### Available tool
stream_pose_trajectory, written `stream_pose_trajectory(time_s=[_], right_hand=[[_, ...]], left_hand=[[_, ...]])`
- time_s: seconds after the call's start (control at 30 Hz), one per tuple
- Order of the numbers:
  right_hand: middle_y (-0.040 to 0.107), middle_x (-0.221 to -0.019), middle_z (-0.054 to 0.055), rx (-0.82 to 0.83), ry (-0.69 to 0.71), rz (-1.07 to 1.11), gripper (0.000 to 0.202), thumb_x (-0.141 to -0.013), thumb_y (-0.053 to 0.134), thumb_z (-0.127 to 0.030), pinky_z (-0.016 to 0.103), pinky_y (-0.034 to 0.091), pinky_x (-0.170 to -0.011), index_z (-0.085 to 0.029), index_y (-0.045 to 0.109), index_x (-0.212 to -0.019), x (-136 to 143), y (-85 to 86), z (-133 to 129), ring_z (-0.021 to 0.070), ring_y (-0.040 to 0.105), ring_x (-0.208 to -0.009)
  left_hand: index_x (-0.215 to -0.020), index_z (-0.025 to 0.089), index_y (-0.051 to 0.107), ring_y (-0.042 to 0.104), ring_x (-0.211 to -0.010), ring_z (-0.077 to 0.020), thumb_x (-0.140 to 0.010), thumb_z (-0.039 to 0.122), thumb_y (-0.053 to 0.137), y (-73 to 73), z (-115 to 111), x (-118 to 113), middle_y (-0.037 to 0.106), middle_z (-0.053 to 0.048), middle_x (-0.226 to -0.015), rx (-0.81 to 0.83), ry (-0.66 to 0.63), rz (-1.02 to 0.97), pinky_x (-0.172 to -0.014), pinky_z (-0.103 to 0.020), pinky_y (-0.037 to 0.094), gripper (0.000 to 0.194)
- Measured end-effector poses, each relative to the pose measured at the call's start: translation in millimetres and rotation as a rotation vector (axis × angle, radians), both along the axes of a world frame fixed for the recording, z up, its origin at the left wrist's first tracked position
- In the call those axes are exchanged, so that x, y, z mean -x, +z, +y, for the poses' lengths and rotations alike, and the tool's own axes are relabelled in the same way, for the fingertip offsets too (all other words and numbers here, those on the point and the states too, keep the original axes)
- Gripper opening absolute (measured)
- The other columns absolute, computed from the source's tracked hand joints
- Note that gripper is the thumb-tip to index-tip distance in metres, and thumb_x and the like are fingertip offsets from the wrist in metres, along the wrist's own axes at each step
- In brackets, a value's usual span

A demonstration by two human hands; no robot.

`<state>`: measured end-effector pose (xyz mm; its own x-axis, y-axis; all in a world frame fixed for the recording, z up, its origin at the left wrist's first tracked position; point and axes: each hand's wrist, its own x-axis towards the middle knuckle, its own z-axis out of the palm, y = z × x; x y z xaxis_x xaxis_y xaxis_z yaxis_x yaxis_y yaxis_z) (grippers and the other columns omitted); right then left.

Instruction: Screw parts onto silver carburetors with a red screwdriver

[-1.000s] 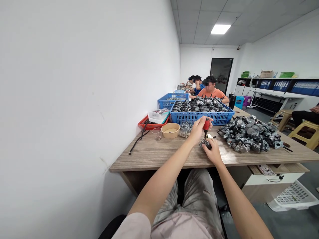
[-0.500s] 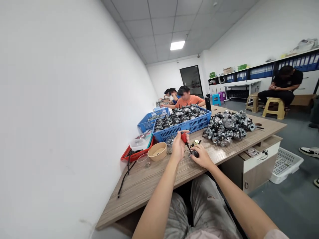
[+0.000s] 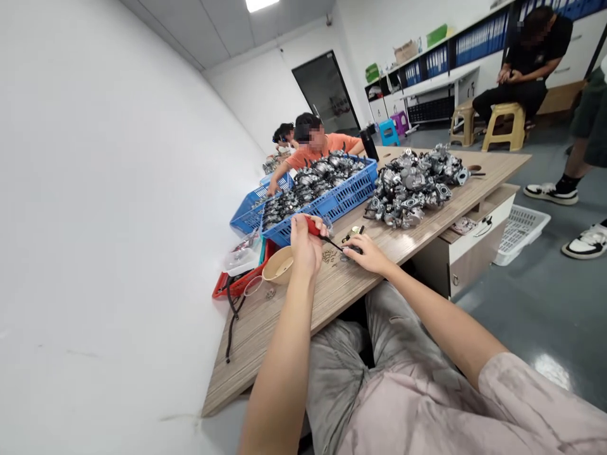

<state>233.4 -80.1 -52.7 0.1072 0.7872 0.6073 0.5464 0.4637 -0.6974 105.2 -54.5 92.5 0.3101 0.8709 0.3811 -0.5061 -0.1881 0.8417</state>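
Observation:
My left hand (image 3: pixel 305 248) is closed around the red handle of a screwdriver (image 3: pixel 313 225). The screwdriver slants down to the right, its dark shaft reaching toward a small dark part under the fingers of my right hand (image 3: pixel 372 254). Those fingers pinch this dark part (image 3: pixel 353 250) against the table; its exact kind is too small to tell. Whether the tip touches it I cannot tell. Small screws (image 3: pixel 328 256) lie loose between my hands. Just beyond my right fingers is a brass-coloured piece (image 3: pixel 353 232) with a black end.
Metal carburetor-like parts fill a blue basket (image 3: pixel 327 207) and form a heap (image 3: pixel 411 189) on the table (image 3: pixel 284 335). At left are a tan bowl (image 3: pixel 277 265), a clear cup (image 3: pixel 255 286) and a red tray (image 3: pixel 220 285). A co-worker in orange (image 3: pixel 327 144) sits opposite.
My view has tipped down and shifted. The screwdriver leans over more, from fairly steep to a flatter slant. The co-worker's arm now reaches down beside the blue baskets.

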Motion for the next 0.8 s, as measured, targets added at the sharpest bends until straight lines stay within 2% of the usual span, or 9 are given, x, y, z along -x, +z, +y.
stream_pose_trajectory(time_s=[0.1, 0.2, 0.3, 0.4, 0.47, 0.57, 0.67, 0.8], right_hand=[[0.068, -0.113, 0.006, 0.014, 0.022, 0.027, 0.025, -0.101, 0.064, -0.043, 0.042, 0.045, -0.106, -0.023, 0.074, -0.113, 0.5, -2.6, 3.0, 0.0234, 0.057, -0.113], [0.067, -0.116, 0.006, 0.024, 0.038, 0.043, 0.029, -0.098, 0.068, -0.046, 0.043, 0.043, -0.106, -0.024, 0.073, -0.116, 1.1, -3.2, 3.5, 0.0248, 0.055, -0.114], [0.066, -0.115, 0.007, 0.027, 0.042, 0.05, 0.029, -0.099, 0.066, -0.047, 0.043, 0.043, -0.105, -0.024, 0.073, -0.116, 1.9, -1.7, 1.9, 0.0249, 0.054, -0.112], [0.065, -0.116, 0.007, 0.024, 0.045, 0.044, 0.029, -0.1, 0.065, -0.048, 0.043, 0.044, -0.105, -0.024, 0.073, -0.115, 2.2, 0.3, -0.1, 0.0247, 0.054, -0.112], [0.065, -0.116, 0.007, 0.024, 0.047, 0.036, 0.03, -0.099, 0.065, -0.049, 0.042, 0.044, -0.105, -0.024, 0.073, -0.116, 2.1, 1.5, -1.1, 0.0247, 0.054, -0.112], [0.066, -0.114, 0.006, 0.024, 0.047, 0.025, 0.032, -0.099, 0.066, -0.05, 0.042, 0.045, -0.105, -0.024, 0.073, -0.116, 2.3, 3.3, -2.0, 0.0246, 0.055, -0.112], [0.067, -0.113, 0.007, 0.021, 0.042, 0.022, 0.032, -0.1, 0.064, -0.051, 0.043, 0.045, -0.105, -0.024, 0.073, -0.116, 2.4, 5.0, -2.9, 0.0252, 0.056, -0.112], [0.067, -0.116, 0.007, 0.014, 0.031, 0.014, 0.035, -0.101, 0.06, -0.054, 0.045, 0.045, -0.106, -0.025, 0.073, -0.116, 1.6, 5.9, -4.2, 0.0261, 0.057, -0.114]], left_hand=[[-0.083, 0.021, 0.061, 0.055, -0.063, -0.012, -0.089, 0.071, 0.067, 0.8, 3.3, 1.1, 0.058, 0.002, -0.072, 0.0, -0.012, 0.044, -0.059, -0.023, 0.046, 0.051], [-0.085, 0.021, 0.064, 0.051, -0.057, -0.0126, -0.093, 0.073, 0.056, 2.9, 6.9, 0.4, 0.05, 0.003, -0.065, 0.027, -0.05, 0.059, -0.058, -0.024, 0.046, 0.053], [-0.084, 0.024, 0.063, 0.044, -0.05, -0.0127, -0.094, 0.07, 0.058, 2.8, 10.5, -2.7, 0.044, 0.005, -0.059, 0.038, -0.032, 0.023, -0.054, -0.025, 0.043, 0.047], [-0.081, 0.023, 0.063, 0.048, -0.053, -0.0122, -0.095, 0.065, 0.061, 1.3, 13.6, -5.6, 0.051, 0.004, -0.062, 0.006, -0.004, 0.017, -0.056, -0.025, 0.044, 0.045], [-0.081, 0.022, 0.065, 0.05, -0.058, -0.013, -0.094, 0.069, 0.057, 1.1, 15.0, -5.8, 0.054, 0.002, -0.066, 0.013, -0.027, 0.037, -0.058, -0.026, 0.046, 0.05], [-0.083, 0.023, 0.067, 0.043, -0.053, -0.0129, -0.091, 0.077, 0.052, 1.8, 16.8, -4.0, 0.046, 0.002, -0.063, 0.048, -0.094, 0.056, -0.054, -0.027, 0.043, 0.057], [-0.082, 0.025, 0.067, 0.036, -0.049, -0.0121, -0.09, 0.077, 0.052, 1.3, 18.9, -2.3, 0.039, 0.003, -0.061, 0.062, -0.099, 0.01, -0.049, -0.026, 0.038, 0.055], [-0.078, 0.024, 0.068, 0.046, -0.055, -0.014, -0.096, 0.066, 0.053, 0.7, 21.5, -1.9, 0.049, 0.0, -0.064, 0.038, -0.049, -0.02, -0.053, -0.027, 0.041, 0.049]])
